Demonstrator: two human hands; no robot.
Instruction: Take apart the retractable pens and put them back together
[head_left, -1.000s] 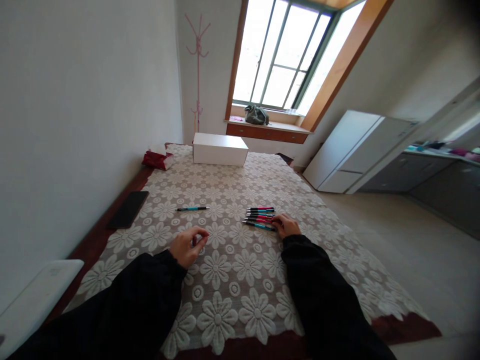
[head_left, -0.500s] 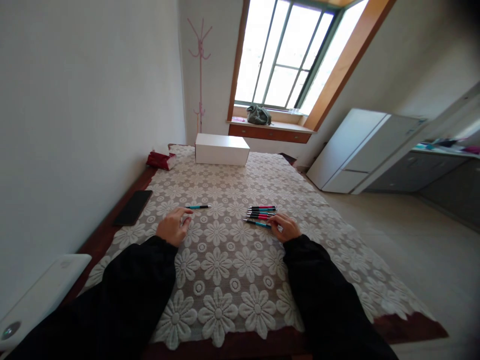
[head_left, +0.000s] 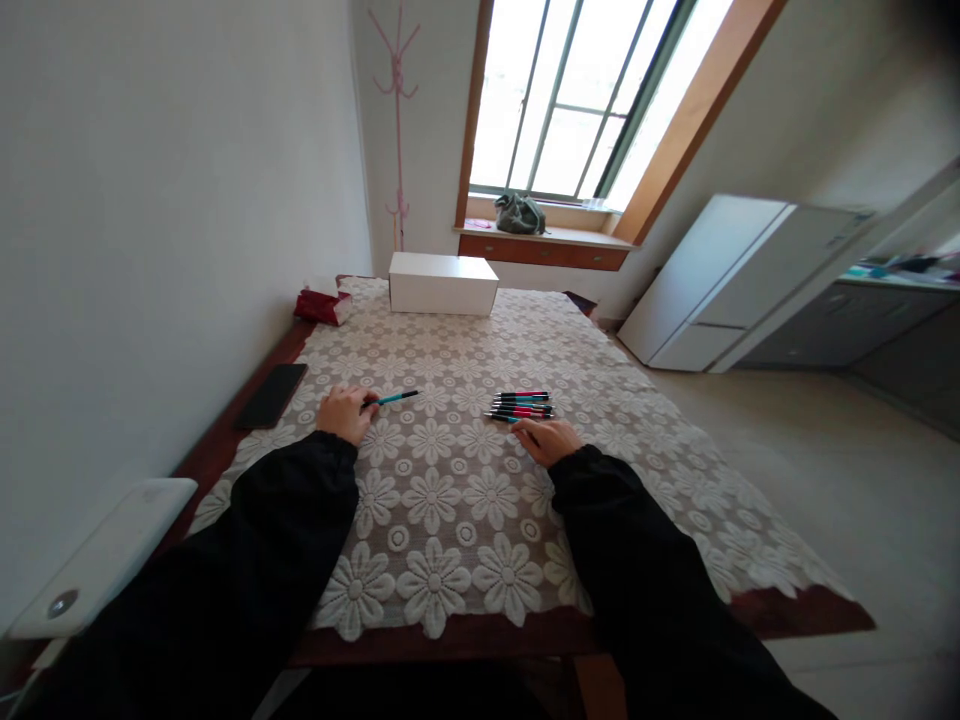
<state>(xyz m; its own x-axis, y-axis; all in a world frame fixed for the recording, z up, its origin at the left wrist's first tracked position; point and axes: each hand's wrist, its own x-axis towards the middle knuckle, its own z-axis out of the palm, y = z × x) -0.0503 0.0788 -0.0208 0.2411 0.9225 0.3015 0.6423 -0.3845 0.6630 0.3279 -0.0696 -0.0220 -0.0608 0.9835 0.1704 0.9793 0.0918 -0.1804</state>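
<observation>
The left hand (head_left: 346,414) is closed on the left end of a single blue and black pen (head_left: 396,397), thumb and fingers pinching it; the free end points to the right, and whether the pen is clear of the cloth cannot be determined. The right hand (head_left: 549,440) is palm down with fingers bent, fingertips at the nearest pen of a pen group (head_left: 523,404); whether it grips that pen cannot be told. The pens in the group are red or blue with black parts, lying close together and roughly parallel, well apart from the single pen. All lie on a flowered tablecloth (head_left: 463,500), which covers most of a dark red table (head_left: 450,638). Both arms are in black sleeves. At the far end of the table stands a white box (head_left: 442,285), with a red packet (head_left: 321,306) to its left. A black phone (head_left: 274,396) lies flat near the left edge, beyond a white device (head_left: 112,550). A grey bag (head_left: 519,214) rests on the windowsill (head_left: 559,236).
</observation>
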